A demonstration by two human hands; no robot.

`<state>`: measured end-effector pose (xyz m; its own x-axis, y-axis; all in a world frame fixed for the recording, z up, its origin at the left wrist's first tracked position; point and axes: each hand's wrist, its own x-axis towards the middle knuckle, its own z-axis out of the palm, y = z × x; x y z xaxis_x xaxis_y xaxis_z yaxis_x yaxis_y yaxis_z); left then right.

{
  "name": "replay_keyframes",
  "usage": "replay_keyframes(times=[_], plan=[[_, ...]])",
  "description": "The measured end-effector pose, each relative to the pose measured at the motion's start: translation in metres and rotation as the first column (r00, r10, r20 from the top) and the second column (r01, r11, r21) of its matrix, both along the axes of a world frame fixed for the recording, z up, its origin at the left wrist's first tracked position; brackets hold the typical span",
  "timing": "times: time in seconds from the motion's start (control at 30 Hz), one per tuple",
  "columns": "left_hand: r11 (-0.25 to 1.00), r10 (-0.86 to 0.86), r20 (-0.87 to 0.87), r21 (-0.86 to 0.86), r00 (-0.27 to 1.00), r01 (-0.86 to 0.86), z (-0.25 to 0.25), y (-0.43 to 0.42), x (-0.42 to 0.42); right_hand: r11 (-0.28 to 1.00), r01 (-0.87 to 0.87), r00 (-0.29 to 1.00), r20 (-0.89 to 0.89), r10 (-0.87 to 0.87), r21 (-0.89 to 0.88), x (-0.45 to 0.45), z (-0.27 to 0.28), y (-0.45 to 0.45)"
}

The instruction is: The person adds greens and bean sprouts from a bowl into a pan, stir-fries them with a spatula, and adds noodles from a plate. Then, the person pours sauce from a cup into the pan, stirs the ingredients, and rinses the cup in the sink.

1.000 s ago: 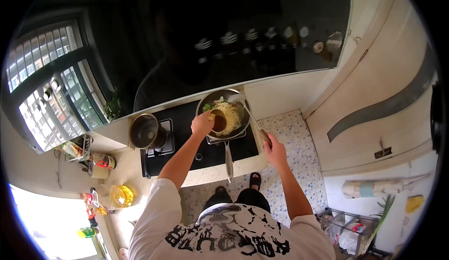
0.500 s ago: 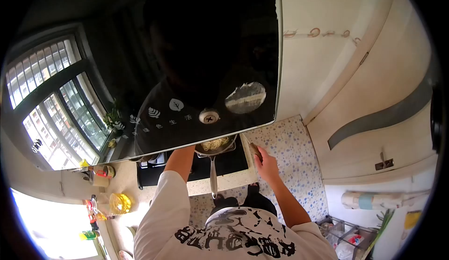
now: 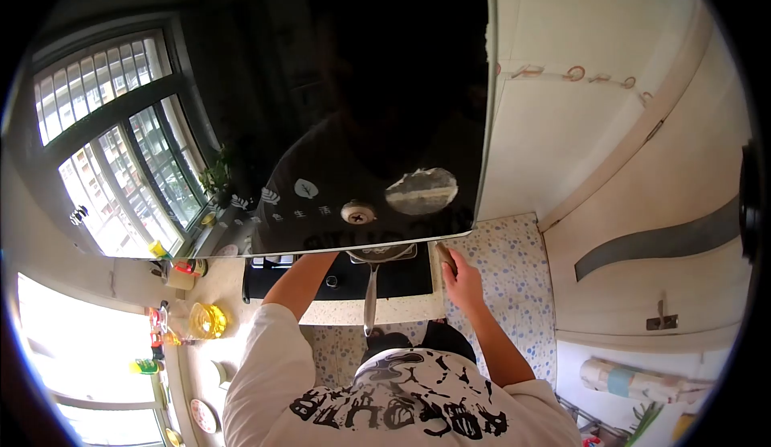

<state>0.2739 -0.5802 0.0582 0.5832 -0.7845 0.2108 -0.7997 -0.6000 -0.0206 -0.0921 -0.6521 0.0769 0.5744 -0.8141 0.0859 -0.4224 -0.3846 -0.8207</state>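
Observation:
A black glossy panel (image 3: 385, 110) covers most of the pan, and only the near rim and the long handle (image 3: 370, 298) of the pan (image 3: 381, 253) show below its edge. My right hand (image 3: 463, 280) is closed round the brown handle of a utensil (image 3: 446, 259), whose far end is hidden behind the panel. My left forearm (image 3: 301, 286) reaches up under the panel, so my left hand and anything in it are out of sight. The black stove (image 3: 401, 281) lies beneath.
A jug of yellow oil (image 3: 208, 321) stands on the left counter (image 3: 229, 286), near bottles and a plate (image 3: 204, 416). At right is a door (image 3: 666, 206) with a grey wavy stripe. Speckled floor (image 3: 514, 286) lies right of the stove.
The view has shifted, and the panel now hides the noodles and my left hand, which held a small bowl over the pan. My right hand still grips the utensil handle.

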Motion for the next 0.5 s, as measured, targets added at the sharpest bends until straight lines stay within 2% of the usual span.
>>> replay_keyframes(times=[0.17, 0.3, 0.4, 0.5], plan=[[0.988, -0.102, 0.169, -0.099, 0.98, 0.12, 0.001, 0.001, 0.002, 1.0, -0.022, 1.0, 0.018, 0.022, -0.005, -0.008, -0.013, -0.004], [0.942, -0.168, 0.389, -0.206, 0.906, 0.263, 0.028, 0.012, 0.016, 0.999, -0.019, 0.999, 0.045, 0.021, -0.041, -0.015, -0.013, -0.005], [0.901, -0.173, 0.534, -0.254, 0.828, 0.352, 0.05, 0.017, 0.024, 1.0, -0.022, 0.999, 0.033, 0.021, 0.012, -0.018, -0.007, -0.003], [0.864, -0.148, 0.615, -0.301, 0.775, 0.404, 0.056, 0.017, 0.025, 0.999, -0.031, 0.998, 0.044, 0.033, -0.029, -0.021, -0.014, -0.003]])
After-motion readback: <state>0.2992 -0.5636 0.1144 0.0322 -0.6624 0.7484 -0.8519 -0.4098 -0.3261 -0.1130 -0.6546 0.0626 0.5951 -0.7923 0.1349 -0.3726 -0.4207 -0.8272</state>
